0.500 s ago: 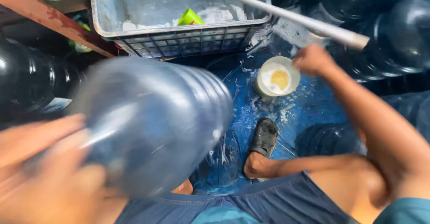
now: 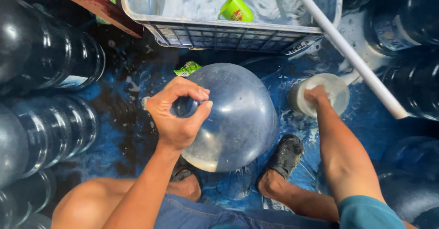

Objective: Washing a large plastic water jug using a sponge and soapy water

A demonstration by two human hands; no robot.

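Wet blue floor (image 2: 137, 133); left hand (image 2: 176, 117) grips jug (image 2: 238, 114) neck; right hand (image 2: 318, 94) reaches into tub (image 2: 338, 85), grip hidden.

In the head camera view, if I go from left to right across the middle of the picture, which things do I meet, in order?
Dark water jugs lying on their sides → left hand gripping the neck of the big clear bottle → right hand in the small white tub → white pipe → more dark jugs.
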